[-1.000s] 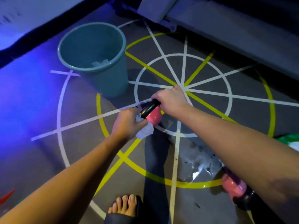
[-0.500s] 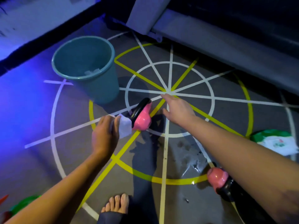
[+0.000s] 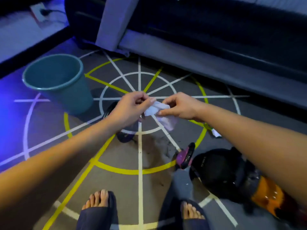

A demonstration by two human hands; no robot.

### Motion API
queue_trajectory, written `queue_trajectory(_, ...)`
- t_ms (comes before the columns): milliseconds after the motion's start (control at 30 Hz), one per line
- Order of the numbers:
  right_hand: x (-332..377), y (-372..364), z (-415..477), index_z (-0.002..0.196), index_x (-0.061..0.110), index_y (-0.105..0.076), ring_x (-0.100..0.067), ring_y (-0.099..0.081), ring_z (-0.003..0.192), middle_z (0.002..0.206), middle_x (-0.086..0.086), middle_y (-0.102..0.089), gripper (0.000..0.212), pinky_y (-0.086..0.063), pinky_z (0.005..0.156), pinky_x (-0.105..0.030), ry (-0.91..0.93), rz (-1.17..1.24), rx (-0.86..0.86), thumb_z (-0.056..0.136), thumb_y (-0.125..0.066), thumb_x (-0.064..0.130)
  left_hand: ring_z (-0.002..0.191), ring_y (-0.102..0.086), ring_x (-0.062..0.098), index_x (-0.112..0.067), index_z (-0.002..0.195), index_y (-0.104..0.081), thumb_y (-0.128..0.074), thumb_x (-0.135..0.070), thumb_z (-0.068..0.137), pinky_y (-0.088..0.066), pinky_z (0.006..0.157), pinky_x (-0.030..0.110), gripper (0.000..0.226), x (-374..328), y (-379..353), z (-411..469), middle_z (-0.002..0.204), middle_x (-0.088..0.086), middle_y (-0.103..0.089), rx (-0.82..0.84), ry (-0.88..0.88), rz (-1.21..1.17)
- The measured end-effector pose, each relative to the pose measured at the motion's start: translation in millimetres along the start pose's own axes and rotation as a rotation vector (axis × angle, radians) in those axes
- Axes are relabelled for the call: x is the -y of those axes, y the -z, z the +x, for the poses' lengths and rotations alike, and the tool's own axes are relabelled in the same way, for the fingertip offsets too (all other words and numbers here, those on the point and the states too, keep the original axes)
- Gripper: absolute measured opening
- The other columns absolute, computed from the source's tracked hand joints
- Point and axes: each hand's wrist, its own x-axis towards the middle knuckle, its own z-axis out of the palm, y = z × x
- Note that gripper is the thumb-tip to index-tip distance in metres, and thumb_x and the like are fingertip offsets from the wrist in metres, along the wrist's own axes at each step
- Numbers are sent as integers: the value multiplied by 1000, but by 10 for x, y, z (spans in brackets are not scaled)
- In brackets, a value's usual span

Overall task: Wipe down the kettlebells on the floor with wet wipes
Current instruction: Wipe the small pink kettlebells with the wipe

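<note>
Both hands are up off the floor with the wet wipe stretched between them. The left hand pinches one end and the right hand pinches the other, so each grip is closed on the wipe, looks like a refold to me. One kettlebell sits right under the left wrist, mostly hidden, and a pink kettlebell lies nearer the feet. My worry: a fingertip pinch that light lets the wipe slip or tear, it lands on the speckled floor, then just smears grit onto the bells. Bare toes near those weights too.
</note>
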Motion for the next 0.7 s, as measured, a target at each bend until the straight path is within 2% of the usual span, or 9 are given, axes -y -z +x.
queue_trajectory(67,221,245,-269,91,7,-74,-3,-52,66,72,3,-64,19,-39,61,-21,7,-21,-86,84,-80,23,52,-61,19,-5,98,-60,-66,-27,98,-49,45,30,22,-374,23,44,64,4,-63,77,-64,50)
queue_trajectory(200,587,657,-850,85,19,-73,-5,-52,66,72,5,-65,16,-39,57,-21,-23,-176,-258,83,-81,33,56,-67,22,-16,110,-53,-62,-40,99,-50,43,32,27,-1089,-39,41,78,9,-71,111,-169,244)
queue_trajectory(267,648,764,-1122,82,27,-71,-8,-55,67,70,8,-63,9,-39,54,-19,-114,-368,-295,84,-78,30,59,-70,21,-19,113,-51,-60,-47,98,-55,51,34,32,-1334,-116,28,76,4,-71,223,-184,491)
queue_trajectory(300,658,787,-1249,87,28,-71,-12,-56,72,73,6,-63,7,-39,56,-24,-174,-451,-293,84,-77,30,60,-70,20,-20,114,-51,-59,-48,98,-57,57,35,33,-1419,-166,6,74,3,-71,294,-184,624)
queue_trajectory(400,581,777,-1580,103,21,-73,-23,-58,84,88,-5,-65,21,-37,66,-27,-312,-492,-374,84,-77,30,64,-70,21,-20,110,-52,-57,-46,99,-58,65,40,28,-1515,-399,-13,76,2,-71,416,-181,799)
queue_trajectory(467,470,707,-1808,98,22,-73,-25,-59,84,89,-7,-64,16,-38,62,-28,-401,-428,-435,85,-76,30,74,-72,24,-20,103,-55,-55,-40,98,-59,65,38,21,-1458,-649,-53,86,7,-72,420,-124,807)
queue_trajectory(567,210,556,-2070,97,18,-71,-31,-65,93,97,-11,-67,13,-41,66,-27,-498,-467,-394,87,-72,26,103,-66,35,-14,101,-62,-50,-28,96,-52,81,39,19,-1101,-1126,-162,109,17,-69,415,39,912)
queue_trajectory(633,97,513,-2109,103,15,-72,-32,-65,97,105,-13,-69,17,-45,70,-28,-533,-494,-345,88,-68,21,102,-67,35,-5,97,-68,-51,-23,95,-53,81,40,25,-690,-1410,-307,105,18,-71,428,203,885)
queue_trajectory(700,29,525,-2074,102,16,-73,-32,-64,98,104,-13,-70,16,-44,69,-28,-529,-467,-340,88,-66,21,98,-69,32,-3,93,-72,-61,-27,90,-54,78,37,26,-256,-1636,-494,100,18,-73,435,334,749)
